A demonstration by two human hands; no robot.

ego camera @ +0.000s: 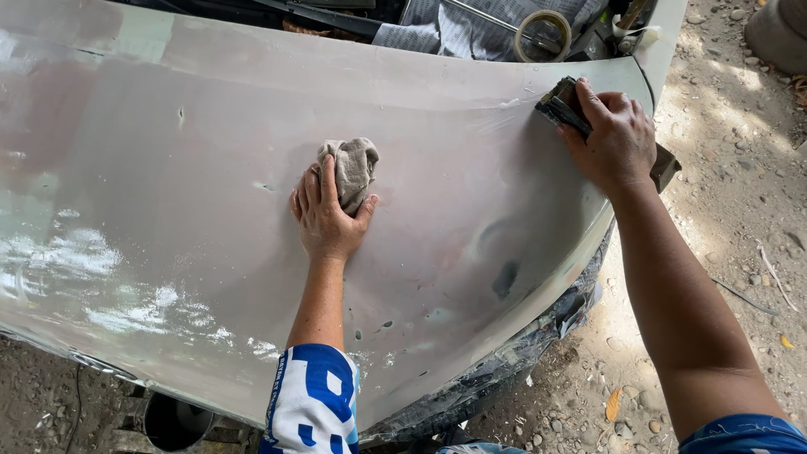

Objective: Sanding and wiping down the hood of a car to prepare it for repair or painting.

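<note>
Left hand [326, 217] gripped a crumpled grey rag [350, 171] mid car hood [210, 210]. Right hand [616, 139] clamped a dark sanding block [558, 105] near the hood's upper right edge; tape roll [544, 35] lay beyond, on newspaper [458, 32].

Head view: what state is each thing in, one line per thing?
Car hood: sanded dull, wet in patches, with small chips and dark spots.
Rag: crumpled, pressed on the hood under the left hand.
Sanding block: gripped by the right hand, flat against the hood's upper edge.
Tape roll: lying beyond the hood on newspaper.
Ground: dry dirt with pebbles.
</note>
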